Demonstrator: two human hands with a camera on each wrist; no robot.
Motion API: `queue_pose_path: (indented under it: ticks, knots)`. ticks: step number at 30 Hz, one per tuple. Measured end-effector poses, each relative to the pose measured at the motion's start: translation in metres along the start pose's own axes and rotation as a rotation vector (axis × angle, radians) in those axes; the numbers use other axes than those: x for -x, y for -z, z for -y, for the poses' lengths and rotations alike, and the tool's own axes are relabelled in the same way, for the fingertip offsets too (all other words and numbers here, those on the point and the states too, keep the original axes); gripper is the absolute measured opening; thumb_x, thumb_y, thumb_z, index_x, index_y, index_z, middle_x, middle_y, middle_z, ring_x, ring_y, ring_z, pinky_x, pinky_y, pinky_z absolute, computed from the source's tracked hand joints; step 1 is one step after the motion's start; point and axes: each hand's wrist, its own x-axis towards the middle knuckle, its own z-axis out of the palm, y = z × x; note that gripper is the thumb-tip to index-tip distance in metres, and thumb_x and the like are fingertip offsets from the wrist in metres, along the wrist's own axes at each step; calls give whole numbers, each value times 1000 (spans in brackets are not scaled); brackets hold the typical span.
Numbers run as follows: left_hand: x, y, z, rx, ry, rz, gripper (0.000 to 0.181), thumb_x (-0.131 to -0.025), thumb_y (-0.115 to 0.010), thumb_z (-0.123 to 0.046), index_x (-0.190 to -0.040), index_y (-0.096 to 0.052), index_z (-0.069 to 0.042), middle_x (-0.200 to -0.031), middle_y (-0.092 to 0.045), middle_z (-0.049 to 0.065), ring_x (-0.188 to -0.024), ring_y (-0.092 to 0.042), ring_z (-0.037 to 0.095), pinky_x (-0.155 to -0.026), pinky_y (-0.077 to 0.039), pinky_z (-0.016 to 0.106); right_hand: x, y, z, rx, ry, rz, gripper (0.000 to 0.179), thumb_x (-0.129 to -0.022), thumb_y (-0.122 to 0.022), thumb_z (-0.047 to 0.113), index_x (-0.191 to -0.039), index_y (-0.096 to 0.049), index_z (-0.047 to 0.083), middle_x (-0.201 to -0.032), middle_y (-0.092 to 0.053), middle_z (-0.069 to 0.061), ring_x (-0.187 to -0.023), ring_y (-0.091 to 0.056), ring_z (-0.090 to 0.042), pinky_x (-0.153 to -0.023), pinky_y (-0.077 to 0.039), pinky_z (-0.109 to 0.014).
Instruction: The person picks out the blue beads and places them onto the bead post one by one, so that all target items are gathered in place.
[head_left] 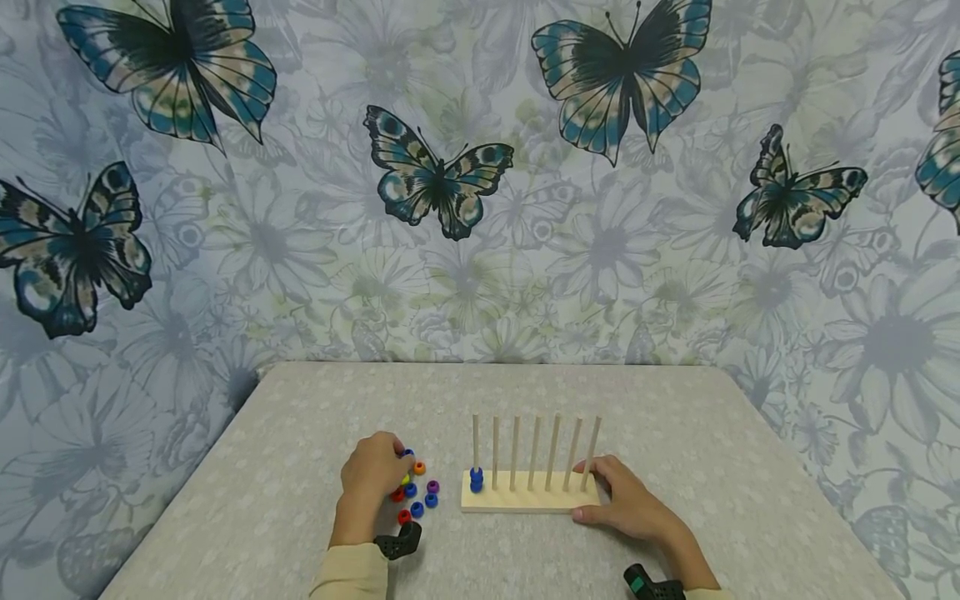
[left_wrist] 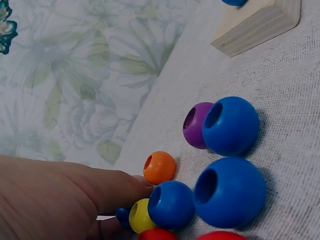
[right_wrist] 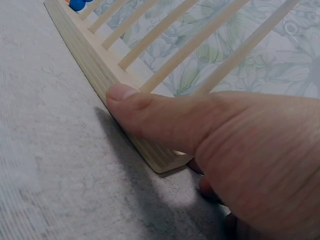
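My left hand [head_left: 375,463] is at the back of a loose group of beads. Its thumb and fingers close about a blue bead [left_wrist: 123,216], partly hidden behind a yellow bead [left_wrist: 140,216]. Beside the thumb lies an orange bead [left_wrist: 160,167]. On the right, my right hand [head_left: 626,502] grips the end of a wooden peg stand [head_left: 525,500], thumb [right_wrist: 145,112] along the front edge and fingers behind. Several upright pegs rise from the stand. Two blue beads [head_left: 476,480] are stacked on its leftmost peg.
Between the left hand and the stand lie a purple bead [head_left: 432,486], several blue beads [head_left: 417,509] and red beads [head_left: 405,517]. A pale patterned cloth covers the table [head_left: 525,558]. Butterfly-printed wall covering [head_left: 480,292] stands behind its far edge.
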Motion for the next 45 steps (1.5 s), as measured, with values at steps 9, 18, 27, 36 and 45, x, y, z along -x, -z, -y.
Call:
queue_pose_path:
  ticks: [9,18,27,36,45]
  knots:
    - [0,2,0,29,4,-22,27,-87,-74,-27,-105,-73,-6,-90,-72,7,-63,-59,17,-52,-46,33,0,0,1,0,10,2,58,-79,-85,39,-125,-59,17,-123,-55,-5,-128,-50,-33,-109,-40,-57]
    - [-3,7,-3,14,-21,-93,28,-89,-71,-28,-108,-72,-8,-94,-73,8,-65,-60,17,-52,-45,33,0,1,2,7,16,-2,58,-79,-85,40,-125,-59,17,-123,-55,-5,-128,-50,-32,-110,-39,-57]
    - [-3,12,-5,3,-53,-150,26,-89,-70,-28,-107,-73,-8,-92,-73,7,-66,-61,18,-53,-47,36,0,1,1,0,23,3,58,-79,-85,39,-125,-59,16,-121,-54,-4,-129,-50,-33,-111,-38,-58]
    - [-2,8,1,-67,-9,-29,25,-88,-72,-26,-105,-72,-7,-89,-70,6,-69,-61,18,-58,-51,39,-1,1,1,12,23,1,57,-79,-85,39,-125,-59,17,-121,-55,-4,-129,-50,-33,-110,-39,-58]
    - [-3,3,4,-72,-16,-26,24,-88,-74,-25,-104,-72,-6,-84,-69,4,-67,-59,17,-57,-50,39,0,0,1,-5,4,-6,59,-78,-86,40,-125,-58,19,-123,-55,-4,-130,-49,-32,-111,-38,-57]
